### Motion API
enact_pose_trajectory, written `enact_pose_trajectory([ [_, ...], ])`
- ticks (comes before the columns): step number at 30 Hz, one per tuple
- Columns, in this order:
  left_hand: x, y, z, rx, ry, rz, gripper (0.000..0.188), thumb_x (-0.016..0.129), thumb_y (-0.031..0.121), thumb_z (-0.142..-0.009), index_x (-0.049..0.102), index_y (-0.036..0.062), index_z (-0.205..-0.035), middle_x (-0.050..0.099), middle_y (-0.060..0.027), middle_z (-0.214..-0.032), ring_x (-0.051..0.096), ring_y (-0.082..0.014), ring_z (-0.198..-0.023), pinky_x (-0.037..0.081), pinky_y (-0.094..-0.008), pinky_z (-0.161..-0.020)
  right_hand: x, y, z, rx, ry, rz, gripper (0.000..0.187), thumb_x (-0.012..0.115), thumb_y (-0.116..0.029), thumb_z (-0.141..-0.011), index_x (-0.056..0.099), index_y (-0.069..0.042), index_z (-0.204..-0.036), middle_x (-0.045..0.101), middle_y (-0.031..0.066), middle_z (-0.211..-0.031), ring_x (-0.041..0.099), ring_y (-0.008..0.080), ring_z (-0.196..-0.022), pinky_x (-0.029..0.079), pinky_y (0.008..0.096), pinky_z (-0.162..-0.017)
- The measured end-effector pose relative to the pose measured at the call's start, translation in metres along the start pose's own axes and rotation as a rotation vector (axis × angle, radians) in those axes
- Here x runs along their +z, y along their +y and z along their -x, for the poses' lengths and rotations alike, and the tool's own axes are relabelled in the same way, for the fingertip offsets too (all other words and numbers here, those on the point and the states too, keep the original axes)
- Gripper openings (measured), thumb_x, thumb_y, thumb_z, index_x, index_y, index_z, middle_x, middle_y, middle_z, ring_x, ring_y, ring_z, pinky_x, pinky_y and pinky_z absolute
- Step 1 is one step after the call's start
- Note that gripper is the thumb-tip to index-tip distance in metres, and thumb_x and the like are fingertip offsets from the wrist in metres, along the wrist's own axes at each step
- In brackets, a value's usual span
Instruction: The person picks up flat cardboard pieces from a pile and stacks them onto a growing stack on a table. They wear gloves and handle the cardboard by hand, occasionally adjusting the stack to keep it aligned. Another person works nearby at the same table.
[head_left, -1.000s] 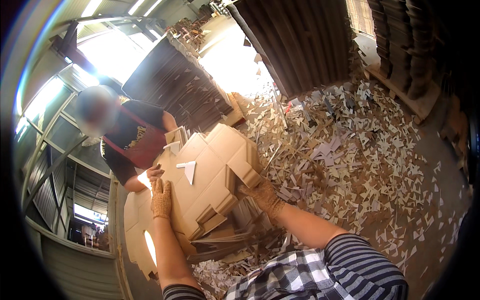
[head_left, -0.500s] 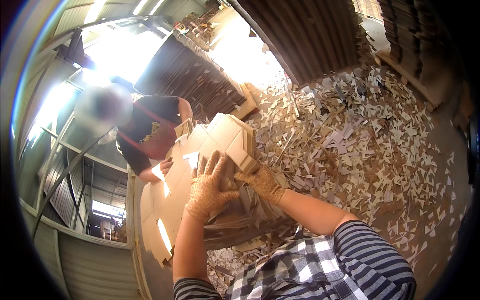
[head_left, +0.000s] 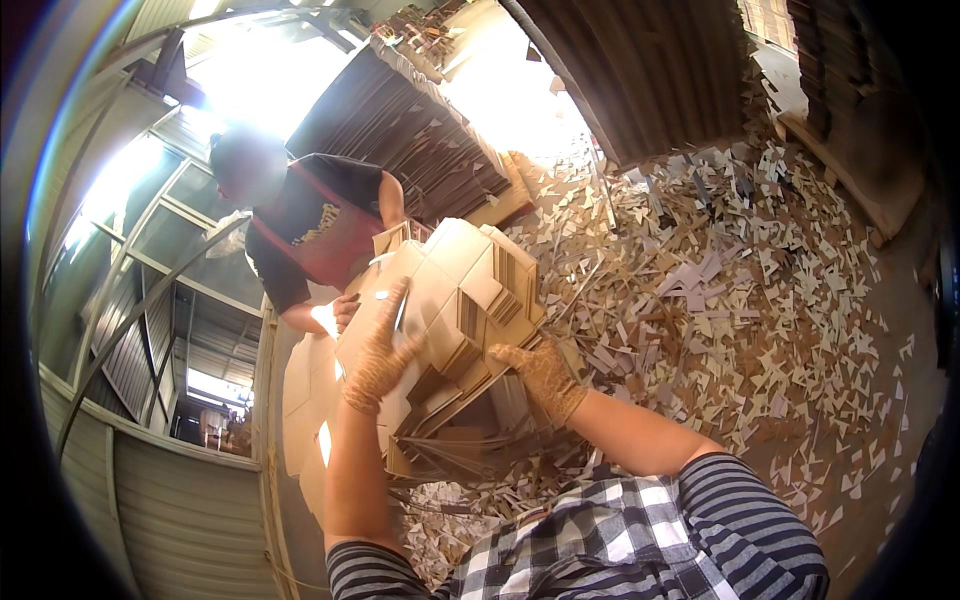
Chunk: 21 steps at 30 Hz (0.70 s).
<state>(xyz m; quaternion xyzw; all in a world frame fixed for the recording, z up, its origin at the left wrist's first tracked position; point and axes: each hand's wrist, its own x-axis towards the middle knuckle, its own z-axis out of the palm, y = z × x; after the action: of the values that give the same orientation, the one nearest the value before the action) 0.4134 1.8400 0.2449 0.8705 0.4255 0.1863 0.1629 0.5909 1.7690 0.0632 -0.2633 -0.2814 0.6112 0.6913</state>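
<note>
A pile of tan die-cut cardboard sheets (head_left: 455, 250) lies in front of me, its layered edges showing on the near right side. My left hand (head_left: 378, 355), in a tan patterned glove, is open at the pile's left part, fingers stretched away from me and thumb apart. In a matching glove, my right hand (head_left: 545, 378) is at the near right edge of the pile. Its thumb points left, apart from the other fingers, which are partly hidden; it looks open. Larger flat cardboard (head_left: 310, 400) extends left of my left forearm.
Across the pile stands a co-worker in a red apron (head_left: 340, 235), one hand (head_left: 345, 312) on the cardboard. Cardboard scraps (head_left: 700, 330) litter the floor at right. Tall cardboard stacks (head_left: 400, 130) rise behind, one on a pallet (head_left: 510, 195). A metal-framed wall (head_left: 180, 480) is at left.
My left hand has shifted left and turned more edge-on. My right hand has moved slightly right, away from the stack's corner. More layered edges show between my hands.
</note>
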Motion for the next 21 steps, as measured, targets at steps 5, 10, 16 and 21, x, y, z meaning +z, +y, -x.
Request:
enact_pose_trajectory([
  [5,-0.037,-0.1,0.011,-0.193,0.065,-0.428,0.066,0.06,0.039,-0.093,0.041,0.0111,-0.15,0.044,-0.0142,-0.153,0.039,-0.0363,-0.14,0.028,-0.0507,-0.116,0.011,-0.011,0.005,0.179,-0.007,0.014,0.031,0.077,-0.023,-0.085,0.073,-0.003,-0.108,0.073,0.0089,-0.107,0.067,0.0153,-0.099,0.052,0.0306,-0.093],
  [10,-0.015,-0.117,0.021,-0.279,0.048,-0.568,0.066,0.051,0.053,-0.096,0.042,0.0164,-0.151,0.038,-0.0114,-0.157,0.034,-0.0344,-0.144,0.024,-0.0489,-0.118,0.019,-0.009,0.002,-0.125,0.056,0.256,0.031,0.075,-0.031,-0.086,0.075,-0.003,-0.099,0.075,0.017,-0.095,0.071,0.021,-0.092,0.054,0.034,-0.086],
  [16,-0.007,-0.118,0.031,-0.344,0.051,-0.542,0.069,0.05,0.055,-0.096,0.041,0.0161,-0.152,0.034,-0.0116,-0.159,0.032,-0.0399,-0.144,0.023,-0.0511,-0.118,0.039,-0.047,0.011,-0.17,0.083,1.237,0.041,0.071,-0.038,-0.083,0.072,0.003,-0.081,0.065,0.0237,-0.066,0.066,0.0369,-0.061,0.054,0.0457,-0.062],
  [21,-0.011,-0.11,0.027,-0.399,0.032,-0.539,0.074,0.047,0.062,-0.094,0.037,0.0188,-0.154,0.031,-0.0103,-0.162,0.031,-0.0433,-0.144,0.02,-0.0584,-0.117,0.061,-0.055,0.012,-0.168,0.204,1.422,0.05,0.07,-0.044,-0.079,0.07,0.005,-0.073,0.064,0.0262,-0.065,0.066,0.0396,-0.062,0.053,0.0476,-0.064],
])
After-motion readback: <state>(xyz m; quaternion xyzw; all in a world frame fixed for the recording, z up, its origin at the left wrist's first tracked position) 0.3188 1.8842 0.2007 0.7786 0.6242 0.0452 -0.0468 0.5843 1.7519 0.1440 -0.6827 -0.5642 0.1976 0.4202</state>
